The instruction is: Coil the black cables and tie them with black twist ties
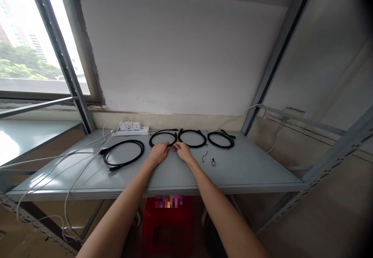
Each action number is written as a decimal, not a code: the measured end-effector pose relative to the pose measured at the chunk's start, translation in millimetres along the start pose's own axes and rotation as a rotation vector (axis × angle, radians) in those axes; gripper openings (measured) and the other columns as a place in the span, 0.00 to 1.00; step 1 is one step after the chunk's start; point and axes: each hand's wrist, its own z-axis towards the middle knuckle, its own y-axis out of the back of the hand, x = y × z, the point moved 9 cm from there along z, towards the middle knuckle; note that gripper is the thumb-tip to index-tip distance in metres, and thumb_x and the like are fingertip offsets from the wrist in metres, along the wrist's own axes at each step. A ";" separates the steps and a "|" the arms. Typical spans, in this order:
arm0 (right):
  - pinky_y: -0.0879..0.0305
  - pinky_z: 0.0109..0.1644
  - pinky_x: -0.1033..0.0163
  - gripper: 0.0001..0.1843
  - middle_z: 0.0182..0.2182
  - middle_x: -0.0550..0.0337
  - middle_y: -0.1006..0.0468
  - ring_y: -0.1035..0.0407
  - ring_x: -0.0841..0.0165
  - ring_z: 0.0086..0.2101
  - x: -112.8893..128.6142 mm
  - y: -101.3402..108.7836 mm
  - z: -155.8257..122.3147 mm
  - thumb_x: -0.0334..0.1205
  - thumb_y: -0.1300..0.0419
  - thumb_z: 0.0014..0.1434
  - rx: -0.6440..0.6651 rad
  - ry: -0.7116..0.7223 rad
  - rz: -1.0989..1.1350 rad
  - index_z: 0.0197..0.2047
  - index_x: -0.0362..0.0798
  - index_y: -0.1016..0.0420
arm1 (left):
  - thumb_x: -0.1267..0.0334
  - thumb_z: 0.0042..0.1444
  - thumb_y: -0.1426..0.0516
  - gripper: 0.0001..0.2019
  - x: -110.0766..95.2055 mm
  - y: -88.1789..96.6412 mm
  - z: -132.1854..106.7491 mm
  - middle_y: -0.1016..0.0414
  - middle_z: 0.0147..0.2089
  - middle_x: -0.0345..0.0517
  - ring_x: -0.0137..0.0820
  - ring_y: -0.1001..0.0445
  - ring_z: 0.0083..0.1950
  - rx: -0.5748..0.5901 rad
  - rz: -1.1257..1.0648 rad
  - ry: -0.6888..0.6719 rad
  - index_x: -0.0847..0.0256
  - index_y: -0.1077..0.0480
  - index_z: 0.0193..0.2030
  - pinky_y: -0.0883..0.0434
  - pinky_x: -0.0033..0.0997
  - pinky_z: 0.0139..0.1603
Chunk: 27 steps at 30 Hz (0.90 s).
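Observation:
Several coiled black cables lie in a row on the grey shelf (pixel 247 168). My left hand (pixel 159 152) and my right hand (pixel 183 150) meet at the near edge of the second coil (pixel 163 135), fingers pinched on its cable. A larger coil (pixel 124 154) lies to the left. Two more coils (pixel 192 138) (pixel 220 139) lie to the right. Two small black twist ties (pixel 204 156) (pixel 213 162) lie just right of my right hand.
A white power strip (pixel 131 128) with plugged adapters stands at the back left, its white cords trailing over the left front edge. Metal shelf uprights (pixel 274 61) rise at both sides. A red stool (pixel 167 227) stands under the shelf. A window is at left.

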 end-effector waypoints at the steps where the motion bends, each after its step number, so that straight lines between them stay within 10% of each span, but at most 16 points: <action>1: 0.33 0.55 0.63 0.17 0.40 0.60 0.11 0.19 0.64 0.47 -0.1 -0.3 -0.1 0.33 0.47 0.75 0.001 0.002 0.008 0.39 0.51 0.18 | 0.55 0.83 0.51 0.16 0.2 0.1 -0.3 0.13 0.58 0.60 0.50 0.16 0.63 -0.002 -0.002 0.001 0.59 0.25 0.59 0.28 0.41 0.62; 27: 0.27 0.48 0.60 0.07 0.31 0.60 0.17 0.21 0.64 0.36 -4.5 -1.0 -0.6 0.37 0.33 0.68 -0.050 0.003 0.194 0.35 0.51 0.21 | 0.59 0.82 0.49 0.13 2.6 1.1 -3.0 0.13 0.59 0.59 0.50 0.16 0.62 -0.012 -0.018 -0.017 0.60 0.25 0.57 0.28 0.41 0.57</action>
